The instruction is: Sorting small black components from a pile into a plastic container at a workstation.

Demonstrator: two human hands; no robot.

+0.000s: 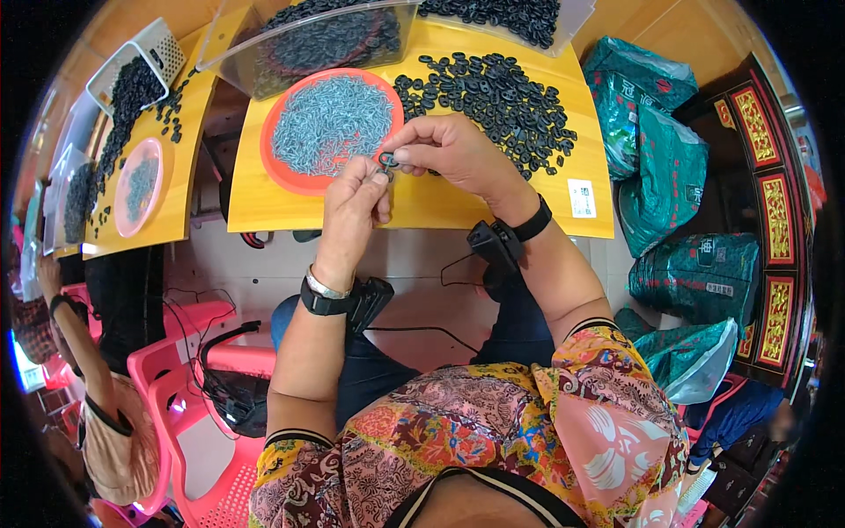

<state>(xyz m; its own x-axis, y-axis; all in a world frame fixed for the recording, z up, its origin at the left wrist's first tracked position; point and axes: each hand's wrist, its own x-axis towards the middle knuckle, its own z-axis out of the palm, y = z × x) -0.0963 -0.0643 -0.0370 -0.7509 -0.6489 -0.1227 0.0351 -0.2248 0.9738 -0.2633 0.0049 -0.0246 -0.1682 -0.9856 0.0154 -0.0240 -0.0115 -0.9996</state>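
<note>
Over the near edge of the yellow table, my two hands meet fingertip to fingertip. My right hand (451, 157) pinches a small black oval piece with a hole (387, 159) between thumb and finger. Just below it, my left hand (354, 195) is closed in a pinch against the piece's lower end; what it grips is mostly hidden by the fingertips. Behind the hands lies a round orange-red tray (271, 167) holding many small silver metal pieces (330, 119). A wide heap of similar black pieces (502, 101) spreads on the table right of the tray.
Clear plastic bins (251, 66) of black pieces stand at the back. Green sacks (664, 167) are piled right of the table (528, 207). Leftward, another person's arm (79, 334) reaches toward a second table with a pink tray (123, 220) and white basket (163, 53). Pink chairs (211, 475) stand below.
</note>
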